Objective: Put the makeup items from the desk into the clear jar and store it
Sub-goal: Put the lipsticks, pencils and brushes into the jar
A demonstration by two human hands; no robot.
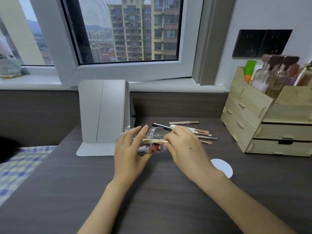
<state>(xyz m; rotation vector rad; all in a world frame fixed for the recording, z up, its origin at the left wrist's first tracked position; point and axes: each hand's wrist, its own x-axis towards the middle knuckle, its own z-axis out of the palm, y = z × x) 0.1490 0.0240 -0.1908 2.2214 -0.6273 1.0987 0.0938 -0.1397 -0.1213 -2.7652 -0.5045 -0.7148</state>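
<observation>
My left hand [130,149] holds the clear jar [156,141] tipped on its side above the dark desk [152,191], its mouth turned to the right. My right hand [183,146] pinches the end of a gold pen-like stick [157,141] that reaches into the jar's mouth. A red item [156,148] and another small tube lie inside the jar. Behind my right hand, on the desk, lie several makeup brushes [201,132], a black pencil [160,125] and a beige pencil [184,122].
A grey folding mirror [103,114] stands behind the jar. A wooden drawer organizer [270,119] with bottles fills the right side. A white round lid [222,167] lies by my right wrist. A checked bedcover [20,166] borders the desk's left edge.
</observation>
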